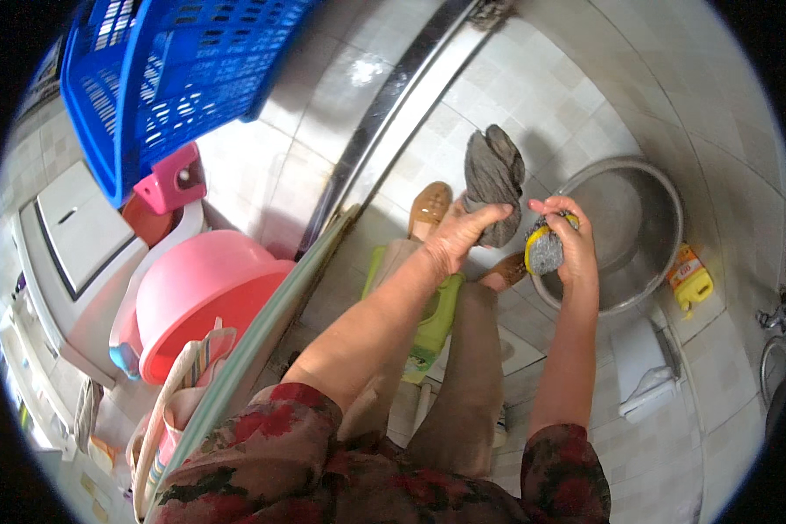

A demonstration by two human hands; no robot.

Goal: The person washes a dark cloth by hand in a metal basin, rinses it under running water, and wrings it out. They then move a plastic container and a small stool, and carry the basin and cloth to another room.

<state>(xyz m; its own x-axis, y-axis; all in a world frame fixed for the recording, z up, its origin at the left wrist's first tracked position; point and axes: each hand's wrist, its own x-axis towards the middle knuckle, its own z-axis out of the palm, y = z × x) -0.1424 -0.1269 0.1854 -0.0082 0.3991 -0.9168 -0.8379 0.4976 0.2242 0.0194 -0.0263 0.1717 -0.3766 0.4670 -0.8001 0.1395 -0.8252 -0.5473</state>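
Observation:
My left hand grips a bundle of wet-looking dark grey cloth, thumb across its lower part. The folded end of the cloth points away from me. My right hand is closed around a grey scrubbing sponge with a yellow edge. The sponge is apart from the cloth, over the near-left rim of a round metal basin. The basin rests on the tiled floor, and whether it holds water is hard to tell.
A yellow bottle with an orange label lies beside the basin. Between my legs is a green plastic container. Left of a glass panel are a pink basin, a blue plastic basket and a white cabinet.

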